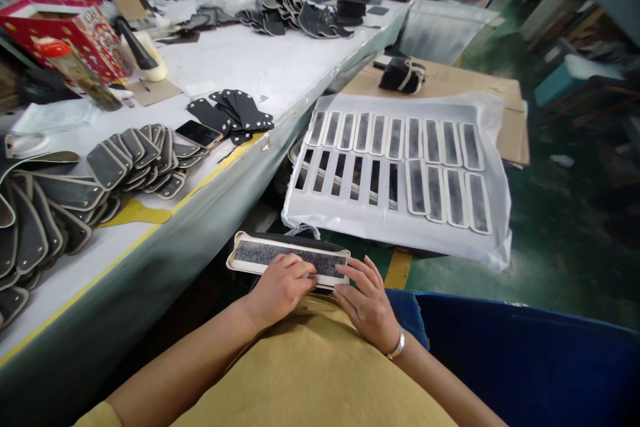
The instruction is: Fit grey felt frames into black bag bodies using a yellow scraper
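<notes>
A long dark piece with a cream border (255,252) lies close in front of my body, on top of a black item that is mostly hidden. My left hand (285,283) rests on the middle of the piece with its fingers curled together over the lower edge. At the right end, my right hand (367,300) touches the piece with its fingertips, the fingers spread. Beyond it, a white sheet (345,213) carries rows of similar bordered strips (471,147), with several open slots at its front left.
The white table (205,60) on the left holds fanned dark pieces (107,163), black pieces (245,110), a phone (199,133) and a yellow tool (137,213). Cardboard (513,123) lies behind the sheet. A blue bin (525,347) stands at the lower right.
</notes>
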`<state>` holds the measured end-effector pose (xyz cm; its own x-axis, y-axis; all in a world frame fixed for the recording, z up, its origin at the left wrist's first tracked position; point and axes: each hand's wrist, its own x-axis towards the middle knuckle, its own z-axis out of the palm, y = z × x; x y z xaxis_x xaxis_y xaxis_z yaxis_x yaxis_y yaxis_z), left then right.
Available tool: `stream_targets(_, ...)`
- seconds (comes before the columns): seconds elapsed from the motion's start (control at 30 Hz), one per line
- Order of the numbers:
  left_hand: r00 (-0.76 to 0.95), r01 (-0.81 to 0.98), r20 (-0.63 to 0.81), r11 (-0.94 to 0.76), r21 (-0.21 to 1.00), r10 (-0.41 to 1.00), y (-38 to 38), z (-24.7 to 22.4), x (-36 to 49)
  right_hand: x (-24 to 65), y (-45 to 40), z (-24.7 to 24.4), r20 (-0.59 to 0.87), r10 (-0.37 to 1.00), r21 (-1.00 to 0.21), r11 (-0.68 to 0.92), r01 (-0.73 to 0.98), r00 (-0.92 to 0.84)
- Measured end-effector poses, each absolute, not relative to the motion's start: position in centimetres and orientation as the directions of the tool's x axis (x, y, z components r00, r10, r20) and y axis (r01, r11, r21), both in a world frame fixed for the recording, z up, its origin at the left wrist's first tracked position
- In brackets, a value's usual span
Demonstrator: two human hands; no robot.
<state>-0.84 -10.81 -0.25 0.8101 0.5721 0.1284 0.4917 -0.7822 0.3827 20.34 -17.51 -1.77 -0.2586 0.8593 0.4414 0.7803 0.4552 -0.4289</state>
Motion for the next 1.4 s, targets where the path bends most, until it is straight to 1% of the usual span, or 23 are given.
stream_targets(0.13,0.791,0.511,0.119,-0.754,0.412,0.6,-10.8,-0.2,-0.7,20.0,-17.5,-1.7,0.422,0.88,-0.452,0.415,0.79,-0.221)
stream_targets(0.3,0.734,0.521,0.118,-0.666,0.534,0.669,-10.6,-0.4,-0.6,19.4,-17.8,-1.9,0.408,0.903,-0.482,0.336,0.809,-0.133)
stream_targets(0.37,0.726,0.525,0.104,-0.646,0.554,0.68,-10.6,-0.5,-0.5,19.2,-17.9,-2.1,0.406,0.909,-0.493,0.307,0.814,-0.097)
stream_targets(0.67,0.659,0.657,0.016,-0.586,0.475,0.752,-11.0,0.8,1.3,17.9,-17.6,-2.2,0.37,0.929,-0.556,0.205,0.806,0.019)
stream_targets(0.8,0.65,0.705,-0.048,-0.578,0.412,0.759,-10.9,1.5,1.9,17.3,-17.4,-2.6,0.316,0.948,-0.57,0.148,0.808,0.05)
stream_targets(0.9,0.648,0.727,-0.091,-0.579,0.37,0.756,-10.7,1.9,2.2,16.8,-17.3,-3.0,0.312,0.944,-0.624,0.12,0.772,0.105)
stream_targets(0.97,0.647,0.733,-0.103,-0.58,0.355,0.756,-10.7,2.0,2.2,16.5,-17.3,-2.9,0.316,0.939,-0.635,0.101,0.766,0.137)
stream_targets(1.03,0.646,0.737,-0.1,-0.584,0.341,0.757,-10.8,2.0,2.3,16.3,-17.5,-2.4,0.331,0.934,-0.577,0.09,0.812,0.131)
stream_targets(1.1,0.639,0.743,-0.092,-0.582,0.332,0.763,-10.9,1.8,2.2,16.2,-18.0,-2.0,0.377,0.923,-0.464,0.116,0.878,0.077)
stream_targets(1.13,0.632,0.745,-0.086,-0.574,0.341,0.77,-10.9,1.6,2.1,16.2,-18.3,-1.8,0.406,0.914,-0.399,0.154,0.904,0.023)
stream_targets(1.2,0.618,0.732,-0.064,-0.544,0.409,0.784,-10.8,1.5,1.4,16.3,-19.1,-1.9,0.447,0.887,-0.266,0.259,0.928,-0.119)
stream_targets(1.27,0.62,0.677,-0.018,-0.523,0.518,0.785,-10.6,1.5,0.0,16.5,-19.6,-2.4,0.45,0.856,-0.139,0.347,0.927,-0.253)
stream_targets(1.3,0.625,0.644,0.018,-0.528,0.553,0.781,-10.5,1.6,-0.9,16.6,-19.8,-2.7,0.441,0.847,-0.081,0.368,0.926,-0.298)
stream_targets(1.33,0.633,0.619,0.055,-0.547,0.563,0.772,-10.4,1.7,-2.0,16.6,-19.8,-3.0,0.431,0.84,-0.032,0.377,0.925,-0.328)
stream_targets(1.4,0.663,0.6,0.099,-0.606,0.523,0.742,-10.0,1.8,-4.0,16.7,-19.8,-3.3,0.419,0.831,0.039,0.386,0.922,-0.366)
